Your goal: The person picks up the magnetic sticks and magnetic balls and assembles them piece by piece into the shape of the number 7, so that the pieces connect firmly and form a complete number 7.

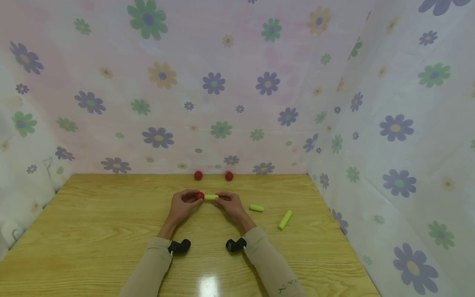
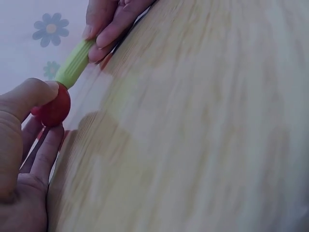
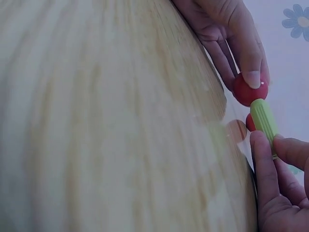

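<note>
- Head view: the left hand (image 1: 182, 207) is pinching a red ball (image 1: 200, 196) and the right hand (image 1: 231, 205) is pinching a green stick (image 1: 211, 197), both above the middle of the wooden counter (image 1: 111, 214).
- Head view: two loose red balls (image 1: 198, 175) are sitting at the counter's far edge, while two spare green sticks (image 1: 256, 208) are lying apart, to the right of the right hand.
- Left wrist view: the left fingers (image 2: 47, 151) are closing round the red ball from below, with the thumb pressing from above; no gap is showing between thumb and ball. The green stick is meeting the ball end-on, though how deep it is seating, if at all, I cannot tell.
- Right wrist view: the right fingers (image 3: 264, 162) and thumb are nipping the green stick near its far end, leaving most of its ridged length exposed towards the ball.
- Across these views, the step in hand is apparently joining stick to ball. The next move, as I judge it, is calling for a steady ball, the stick staying in line, and a firm push along its length.
</note>
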{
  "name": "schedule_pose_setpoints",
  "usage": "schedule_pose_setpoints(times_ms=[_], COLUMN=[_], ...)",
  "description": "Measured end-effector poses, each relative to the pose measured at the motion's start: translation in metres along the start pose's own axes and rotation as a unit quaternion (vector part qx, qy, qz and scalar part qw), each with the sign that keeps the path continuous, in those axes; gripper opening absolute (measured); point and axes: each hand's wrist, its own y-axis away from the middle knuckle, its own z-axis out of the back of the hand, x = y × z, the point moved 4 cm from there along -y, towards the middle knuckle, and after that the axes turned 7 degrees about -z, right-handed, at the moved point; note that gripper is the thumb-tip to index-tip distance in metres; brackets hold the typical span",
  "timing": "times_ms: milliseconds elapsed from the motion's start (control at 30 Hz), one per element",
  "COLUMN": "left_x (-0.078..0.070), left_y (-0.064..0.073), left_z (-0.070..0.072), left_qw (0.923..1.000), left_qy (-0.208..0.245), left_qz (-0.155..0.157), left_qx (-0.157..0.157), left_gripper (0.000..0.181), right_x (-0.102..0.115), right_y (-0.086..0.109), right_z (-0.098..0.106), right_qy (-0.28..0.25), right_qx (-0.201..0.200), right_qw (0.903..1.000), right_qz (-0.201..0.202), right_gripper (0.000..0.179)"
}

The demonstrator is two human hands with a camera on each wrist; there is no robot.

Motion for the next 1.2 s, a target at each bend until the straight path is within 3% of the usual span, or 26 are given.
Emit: schedule_pose_setpoints(times_ms=[633,867,1200], left_x=[-0.005,-0.006,-0.043], left_y=[0.004,0.004,0.013], left_z=[-0.001,-0.005,-0.006], left_qw=[0.9994,0.9990,0.9993], left_qy=[-0.030,-0.036,-0.029], left_qz=[-0.008,-0.004,-0.022], left_qx=[-0.016,-0.026,-0.012], left_gripper=[0.026,0.026,0.026], right_x=[-0.002,-0.001,-0.003], right_y=[0.007,0.011,0.017], right_z=[-0.003,0.000,0.000], right_qy=[0.023,-0.042,-0.066], right_qx=[-0.049,-0.049,-0.060], right_qw=[0.9982,0.9978,0.9960], right_qz=[0.026,0.016,0.007], right_gripper=[0.033,0.033,0.032])
